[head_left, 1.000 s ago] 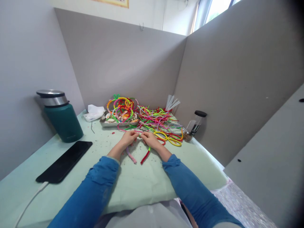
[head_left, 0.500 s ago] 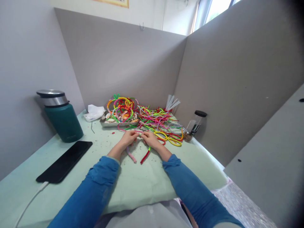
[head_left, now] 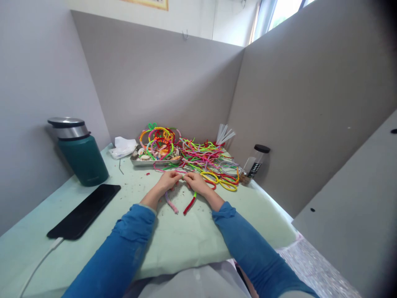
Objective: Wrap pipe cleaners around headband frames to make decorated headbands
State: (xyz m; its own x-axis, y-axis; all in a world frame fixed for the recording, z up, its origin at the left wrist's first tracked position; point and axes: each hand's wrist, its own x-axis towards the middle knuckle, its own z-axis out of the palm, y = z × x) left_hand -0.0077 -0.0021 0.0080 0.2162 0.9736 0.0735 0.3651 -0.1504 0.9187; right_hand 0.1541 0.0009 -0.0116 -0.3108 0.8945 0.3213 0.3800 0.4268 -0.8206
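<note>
Between my hands is a hoop-shaped headband wrapped in fuzzy pipe cleaners. One open end is red and lime green, the other pink and lilac, and both point toward me. My left hand pinches the top of the arch from the left, fingers closed. Close beside it, my right hand pinches the same top from the right. A bit of green shows between the fingertips; the rest of the arch is hidden behind the hands.
Behind the hands stands a metal tray with shells and several finished-looking hoops. A heap of pipe cleaners lies right of it. A green bottle and phone are at left, a clear jar at right. Grey partitions surround the table.
</note>
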